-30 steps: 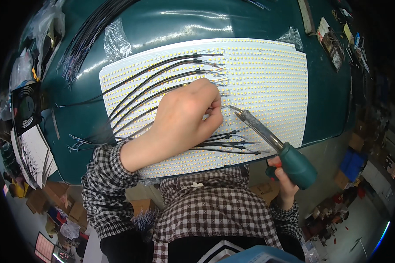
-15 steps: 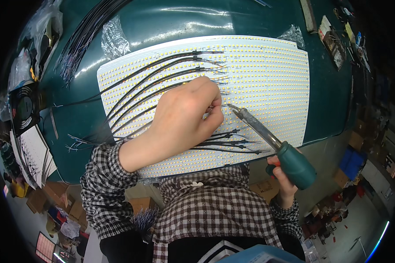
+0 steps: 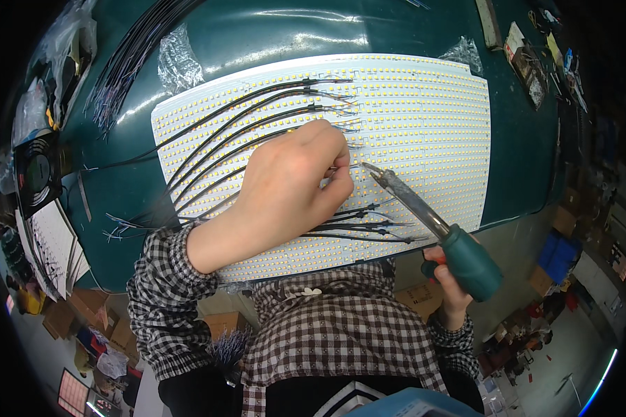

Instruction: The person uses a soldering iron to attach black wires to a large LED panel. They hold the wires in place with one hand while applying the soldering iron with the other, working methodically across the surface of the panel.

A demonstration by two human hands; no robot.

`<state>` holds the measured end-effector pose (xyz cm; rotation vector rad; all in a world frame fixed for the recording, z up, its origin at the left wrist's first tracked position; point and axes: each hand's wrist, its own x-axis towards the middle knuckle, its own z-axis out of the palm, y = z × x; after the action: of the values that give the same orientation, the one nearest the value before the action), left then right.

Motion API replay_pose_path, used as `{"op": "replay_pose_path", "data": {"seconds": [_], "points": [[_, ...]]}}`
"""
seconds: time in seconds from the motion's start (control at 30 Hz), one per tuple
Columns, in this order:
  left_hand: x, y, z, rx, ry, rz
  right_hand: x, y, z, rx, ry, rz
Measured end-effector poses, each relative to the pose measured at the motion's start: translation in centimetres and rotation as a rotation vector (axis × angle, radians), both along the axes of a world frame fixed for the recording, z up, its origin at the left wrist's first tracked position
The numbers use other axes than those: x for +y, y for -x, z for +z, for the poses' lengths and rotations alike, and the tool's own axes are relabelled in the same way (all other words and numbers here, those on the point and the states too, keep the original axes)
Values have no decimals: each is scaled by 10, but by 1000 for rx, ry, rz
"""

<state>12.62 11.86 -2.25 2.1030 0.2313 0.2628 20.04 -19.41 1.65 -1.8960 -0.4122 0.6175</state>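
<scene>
A white panel of LED boards [image 3: 424,139] with rows of small yellow chips lies in front of me. Several black cables [image 3: 309,83] with stripped, thin wire ends lie across its left half. My left hand [image 3: 292,174] rests over the panel's middle, thumb and fingers pinched on a cable's wire end, mostly hidden by the hand. In my right hand [image 3: 452,286], at the panel's lower right, is a soldering iron [image 3: 471,264] with a green handle. Its tip points up and left, close to the left fingertips at the wire end; whether it touches cannot be told.
The panel lies on a green table [image 3: 522,167]. A thick bundle of cables [image 3: 135,59] lies at the far left, near clear plastic film [image 3: 179,59]. A black fan [image 3: 38,170] and papers [image 3: 57,247] stand at the left edge. Tools and a worn box [image 3: 525,66] lie far right.
</scene>
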Motion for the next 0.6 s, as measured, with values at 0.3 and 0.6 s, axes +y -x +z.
{"op": "replay_pose_path", "data": {"seconds": [0.3, 0.6], "points": [[-1, 1, 0, 8, -5, 8, -7, 0, -2, -11, -10, -42], [5, 4, 8, 27, 46, -38, -1, 2, 5, 43, -74, -113]]}}
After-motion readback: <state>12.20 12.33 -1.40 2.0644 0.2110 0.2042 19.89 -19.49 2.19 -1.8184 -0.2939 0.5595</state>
